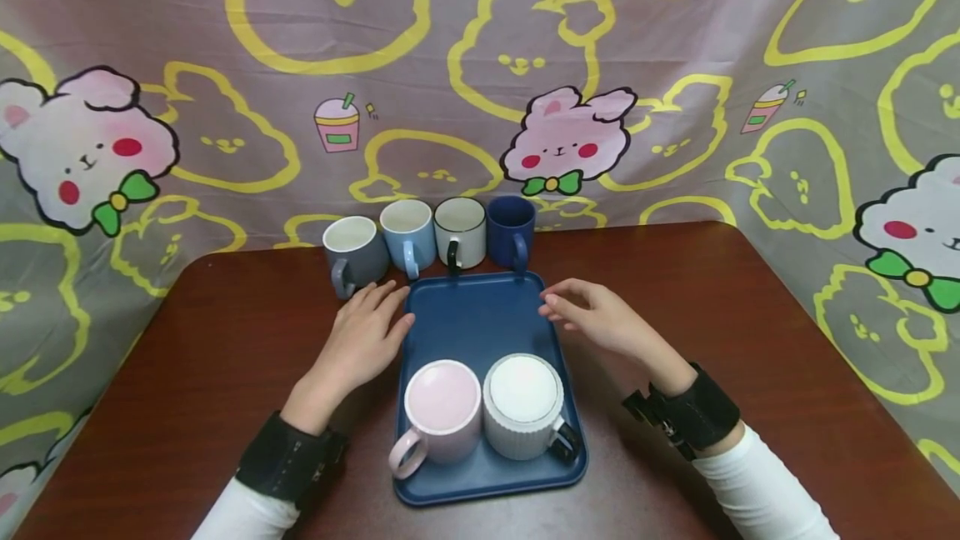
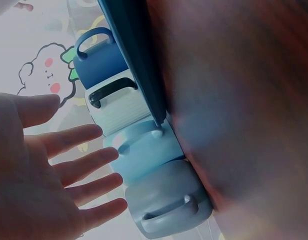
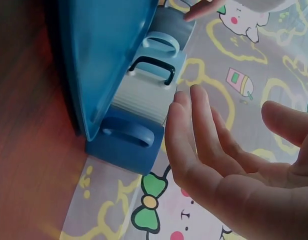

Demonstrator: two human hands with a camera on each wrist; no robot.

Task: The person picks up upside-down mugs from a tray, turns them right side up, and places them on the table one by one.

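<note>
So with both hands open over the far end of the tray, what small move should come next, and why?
Probably the left hand reaches forward and closes on the grey mug. Both hands are open and hold nothing; the left is nearest that mug, first in the row of four behind the blue tray. The tray's far half is bare, with only the pink mug and white ribbed mug at its near end.

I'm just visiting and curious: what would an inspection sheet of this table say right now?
Surface: dark red-brown table, no spills seen.
Job's things: blue tray holding a pink mug and a white ribbed mug side by side at its near end; grey mug, light blue mug, white mug and dark blue mug in a row behind the tray.
Clutter: nothing seen.
Hands: left hand open at the tray's left edge; right hand open over its right edge; both hold nothing.
Cables: nothing seen.
Surroundings: cartoon bunny cloth as backdrop.
</note>
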